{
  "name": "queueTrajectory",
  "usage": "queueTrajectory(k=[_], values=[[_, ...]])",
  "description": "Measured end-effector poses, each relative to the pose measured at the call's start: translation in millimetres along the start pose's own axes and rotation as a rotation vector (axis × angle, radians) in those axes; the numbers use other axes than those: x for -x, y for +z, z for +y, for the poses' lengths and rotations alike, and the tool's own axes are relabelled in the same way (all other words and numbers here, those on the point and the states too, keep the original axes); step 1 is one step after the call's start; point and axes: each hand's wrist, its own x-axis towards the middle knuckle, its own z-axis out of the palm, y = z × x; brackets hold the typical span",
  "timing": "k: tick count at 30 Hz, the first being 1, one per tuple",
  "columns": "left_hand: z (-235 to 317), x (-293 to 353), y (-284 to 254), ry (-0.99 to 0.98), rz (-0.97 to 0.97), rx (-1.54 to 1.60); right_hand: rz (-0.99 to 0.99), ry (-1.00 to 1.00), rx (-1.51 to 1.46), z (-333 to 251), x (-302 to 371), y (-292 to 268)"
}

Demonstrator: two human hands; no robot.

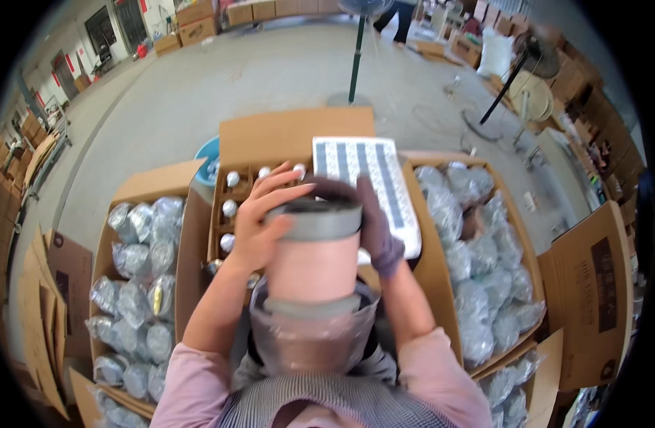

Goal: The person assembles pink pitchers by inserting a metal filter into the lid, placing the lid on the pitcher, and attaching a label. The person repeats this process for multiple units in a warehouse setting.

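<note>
A large pinkish cylinder (313, 267) with grey bands stands close in front of my chest, blurred by motion. My left hand (252, 232), bare, presses on its upper left side with fingers stretched over the rim. On the opposite side, my right hand (376, 232) in a dark glove grips the upper edge. Clear plastic film (313, 341) surrounds the cylinder's lower end. Behind the hands, an open carton (295, 135) holds several silver-capped bottles (229, 208) between cardboard dividers. A white sheet (370, 178) with bluish patterned stripes lies over the carton's right part.
Open cartons of plastic-wrapped items flank me at left (135, 271) and right (484, 264). A blue basin (209, 151) sits behind the middle carton. Two standing fans, one on a green pole (357, 60), one black (502, 89), occupy the floor beyond. Folded cardboard leans at left.
</note>
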Motion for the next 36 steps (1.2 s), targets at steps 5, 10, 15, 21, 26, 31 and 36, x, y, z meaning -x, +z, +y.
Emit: queueTrajectory(k=[5, 10, 15, 21, 26, 31, 36], values=[[-19, 17, 4, -0.297, 0.255, 0.264, -0.062, -0.425, 0.395, -48, 1, 30], [-29, 29, -10, -0.298, 0.036, 0.382, -0.103, -0.235, 0.580, -51, 12, 39], [20, 3, 13, 0.034, 0.165, 0.213, 0.153, -0.355, 0.645, -50, -3, 15], [-56, 40, 14, -0.267, 0.198, 0.401, -0.464, -0.049, 0.840, -88, 0, 53], [-5, 32, 21, -0.384, 0.386, 0.399, -0.568, -0.095, 0.611, -73, -39, -11], [57, -3, 18, 0.002, 0.101, -0.326, -0.358, 0.087, -0.054, 11, -17, -27], [2, 20, -7, -0.151, 0.085, 0.397, -0.222, -0.033, 1.001, -35, 5, 35]])
